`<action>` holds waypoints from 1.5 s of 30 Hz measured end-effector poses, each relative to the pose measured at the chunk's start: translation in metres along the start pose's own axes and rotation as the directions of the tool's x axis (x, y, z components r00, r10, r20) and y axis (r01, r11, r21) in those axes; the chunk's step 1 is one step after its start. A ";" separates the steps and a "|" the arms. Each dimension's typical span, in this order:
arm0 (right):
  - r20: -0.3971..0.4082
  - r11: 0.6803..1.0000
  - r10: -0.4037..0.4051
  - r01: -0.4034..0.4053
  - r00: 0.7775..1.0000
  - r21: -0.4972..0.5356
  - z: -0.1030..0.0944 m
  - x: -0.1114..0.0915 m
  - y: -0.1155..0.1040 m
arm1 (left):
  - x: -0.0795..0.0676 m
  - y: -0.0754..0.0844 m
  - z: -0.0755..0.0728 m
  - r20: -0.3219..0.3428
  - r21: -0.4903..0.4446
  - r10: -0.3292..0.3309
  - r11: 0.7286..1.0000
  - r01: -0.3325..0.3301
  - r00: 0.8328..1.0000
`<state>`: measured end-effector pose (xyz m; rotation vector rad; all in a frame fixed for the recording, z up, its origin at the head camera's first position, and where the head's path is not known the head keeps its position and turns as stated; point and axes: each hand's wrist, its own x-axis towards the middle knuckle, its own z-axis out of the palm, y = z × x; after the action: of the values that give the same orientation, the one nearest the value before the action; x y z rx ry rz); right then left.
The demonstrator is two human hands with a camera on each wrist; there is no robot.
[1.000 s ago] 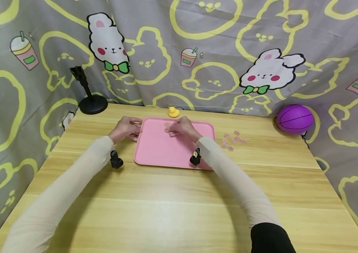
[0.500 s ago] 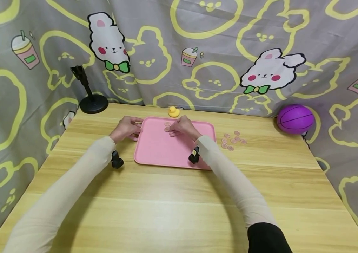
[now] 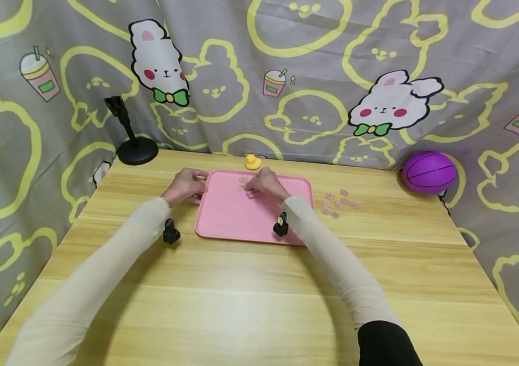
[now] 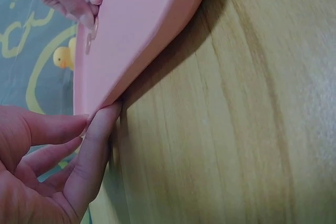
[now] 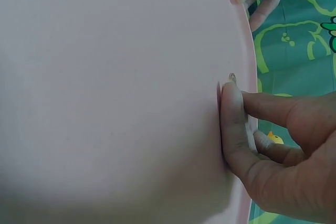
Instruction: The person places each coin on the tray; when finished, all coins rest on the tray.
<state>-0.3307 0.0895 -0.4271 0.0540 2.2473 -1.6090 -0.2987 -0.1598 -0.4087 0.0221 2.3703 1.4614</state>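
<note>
A pink tray lies on the wooden table. My left hand pinches its left rim between thumb and fingers, as the left wrist view shows close up. Over the back part of the tray, my right hand has its thumb and forefinger together at a small copper-coloured coin, pinching it low on the tray floor. Another coin lies flat just behind it. The right wrist view has a coin showing past the fingertips. The hand hides part of what it holds.
Several loose coins lie to the right of the tray. Behind the tray stands a yellow rubber duck. A purple ball sits at the back right, a black stand at the back left. A patterned curtain surrounds the table.
Both hands and the tray stay almost where they were. The right fingertips remain at the same coin, with only a very small shift.
</note>
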 end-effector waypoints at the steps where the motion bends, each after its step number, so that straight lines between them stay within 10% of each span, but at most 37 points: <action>1: 0.003 1.000 -0.004 0.004 1.000 0.000 0.000 0.000 0.000 | 0.000 0.000 0.000 -0.004 0.002 0.002 1.000 -0.002 1.000; 18: 0.089 0.990 -0.115 0.122 0.989 -0.077 -0.028 -0.013 0.001 | 0.002 -0.002 -0.001 -0.003 0.001 0.002 1.000 -0.002 1.000; 45: -0.049 0.970 -0.133 0.120 0.990 -0.211 -0.147 -0.051 0.028 | 0.004 -0.004 0.001 -0.043 0.020 -0.015 1.000 0.016 0.999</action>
<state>-0.3168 0.2440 -0.3956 -0.0978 2.5007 -1.4411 -0.3011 -0.1598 -0.4133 -0.0230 2.4138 1.4441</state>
